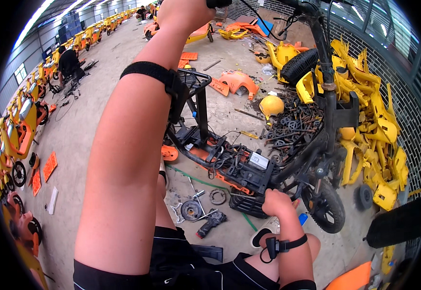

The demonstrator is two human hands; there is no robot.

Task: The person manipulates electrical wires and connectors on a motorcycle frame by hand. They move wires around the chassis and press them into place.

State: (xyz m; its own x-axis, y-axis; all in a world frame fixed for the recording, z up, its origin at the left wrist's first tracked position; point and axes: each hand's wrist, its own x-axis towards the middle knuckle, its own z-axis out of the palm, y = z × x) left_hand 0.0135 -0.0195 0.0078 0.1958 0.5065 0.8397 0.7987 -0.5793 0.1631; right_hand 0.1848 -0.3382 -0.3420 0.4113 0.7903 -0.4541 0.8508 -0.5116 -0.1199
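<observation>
A stripped scooter frame (239, 162), black with orange strips, stands in front of me with wiring and a silver box (259, 161) exposed along its floor section. My left hand (184, 17) reaches to the top edge of the view, closed around the black handlebar grip (218, 3). Low beside the frame's near edge, my right hand (277, 203) is closed; what its fingers hold, if anything, is hidden. The front wheel (327, 208) is just right of that hand. On the floor to its left lie a black cordless power tool (212, 223) and a round metal part (191, 210).
Yellow body panels (379, 130) are heaped against the brick wall at right. Beyond the frame lie a pile of dark metal parts (295, 121), a yellow helmet (271, 105) and an orange panel (238, 83). Scooters (19, 130) line the left, where another person (69, 63) crouches.
</observation>
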